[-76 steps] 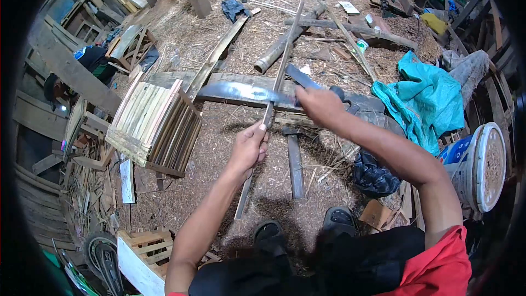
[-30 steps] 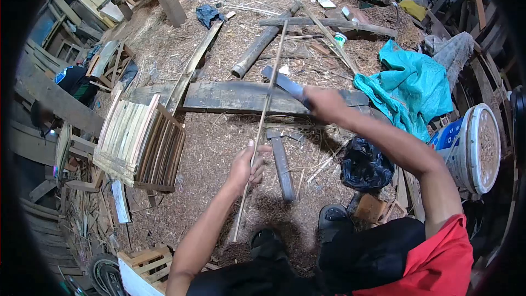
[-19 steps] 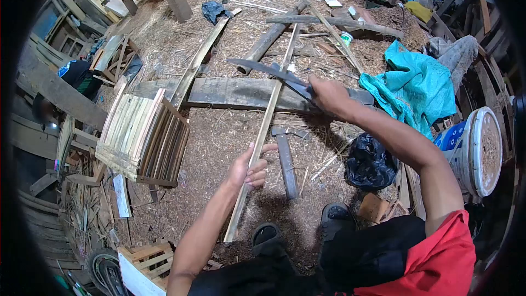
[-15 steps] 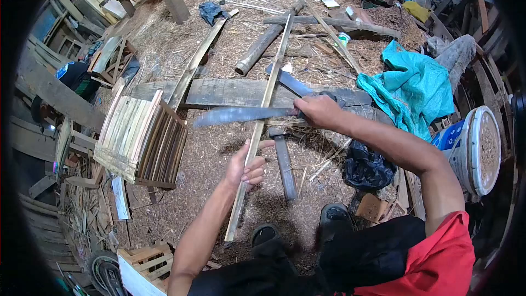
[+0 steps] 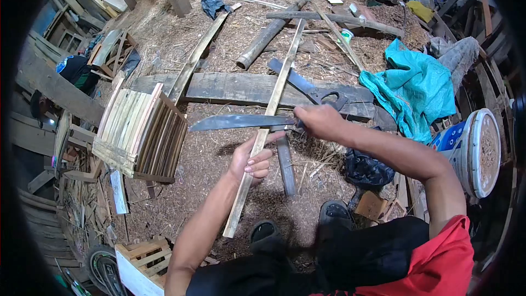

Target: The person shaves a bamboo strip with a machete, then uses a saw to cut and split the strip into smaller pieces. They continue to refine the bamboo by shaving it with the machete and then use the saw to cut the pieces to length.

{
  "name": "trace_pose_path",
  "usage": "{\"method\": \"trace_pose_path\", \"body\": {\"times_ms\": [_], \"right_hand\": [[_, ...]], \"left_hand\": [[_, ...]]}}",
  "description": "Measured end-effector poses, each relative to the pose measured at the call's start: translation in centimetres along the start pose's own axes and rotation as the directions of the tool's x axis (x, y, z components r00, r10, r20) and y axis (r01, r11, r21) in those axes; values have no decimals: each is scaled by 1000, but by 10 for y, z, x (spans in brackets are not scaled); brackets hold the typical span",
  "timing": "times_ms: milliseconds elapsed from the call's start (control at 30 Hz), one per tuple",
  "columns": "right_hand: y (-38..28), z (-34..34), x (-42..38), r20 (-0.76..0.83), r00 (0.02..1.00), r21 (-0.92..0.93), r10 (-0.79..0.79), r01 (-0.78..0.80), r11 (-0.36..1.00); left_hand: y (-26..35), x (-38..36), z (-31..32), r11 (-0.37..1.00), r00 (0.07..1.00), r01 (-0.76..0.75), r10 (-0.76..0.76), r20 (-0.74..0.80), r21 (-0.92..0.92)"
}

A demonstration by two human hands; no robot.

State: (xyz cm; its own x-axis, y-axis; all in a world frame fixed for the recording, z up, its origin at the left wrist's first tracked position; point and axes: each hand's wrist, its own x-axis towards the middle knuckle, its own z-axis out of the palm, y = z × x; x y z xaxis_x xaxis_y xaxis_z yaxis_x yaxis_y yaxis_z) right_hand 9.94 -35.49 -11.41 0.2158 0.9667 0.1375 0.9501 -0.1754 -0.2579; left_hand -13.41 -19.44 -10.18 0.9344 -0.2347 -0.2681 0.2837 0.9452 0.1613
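Note:
My right hand is wrapped round the handle of a machete, whose blade points left and crosses over a long narrow wooden strip. Below the blade, my left hand grips the strip, index finger stretched out along its right side. The strip slants from near my feet up to the right. A handsaw lies on a thick plank, partly behind the strip. Under my hands a hammer-like tool's handle rests on the ground; its head is mostly hidden.
A slatted wooden crate stands at left. On the right are a turquoise sack, a black plastic bag and a white bucket. A round pole and other wood lie ahead on the shavings-covered ground.
The machete blade, blurred before, is now sharp and slightly lower in the picture. My right hand has shifted down, uncovering the saw's handle. My left hand keeps its grip on the strip.

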Motion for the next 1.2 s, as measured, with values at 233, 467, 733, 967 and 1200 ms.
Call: {"method": "trace_pose_path", "body": {"times_ms": [233, 467, 733, 967, 1200], "right_hand": [[5, -14, 13, 10, 992, 30, 129, -129, 991], [35, -35, 19, -57, 975, -104, 216, -221, 970], [55, -28, 16, -27, 999, -213, -46, 39, 976], [137, -58, 19, -379, 885, -54, 269, -311, 949], [206, -71, 10, -424, 733, -155, 532, -637, 755]], "left_hand": [[2, -7, -3, 990, 995, 8, 7, 103, -138], [0, -17, 7, 997, 993, -62, 66, 102, -46], [-5, -7, 10, 999, 1000, -4, 4, 3, 52], [-10, -15, 27, 907, 990, 36, 25, -137, 420], [-25, -26, 21, 902, 988, 97, -35, -153, 420]]}}
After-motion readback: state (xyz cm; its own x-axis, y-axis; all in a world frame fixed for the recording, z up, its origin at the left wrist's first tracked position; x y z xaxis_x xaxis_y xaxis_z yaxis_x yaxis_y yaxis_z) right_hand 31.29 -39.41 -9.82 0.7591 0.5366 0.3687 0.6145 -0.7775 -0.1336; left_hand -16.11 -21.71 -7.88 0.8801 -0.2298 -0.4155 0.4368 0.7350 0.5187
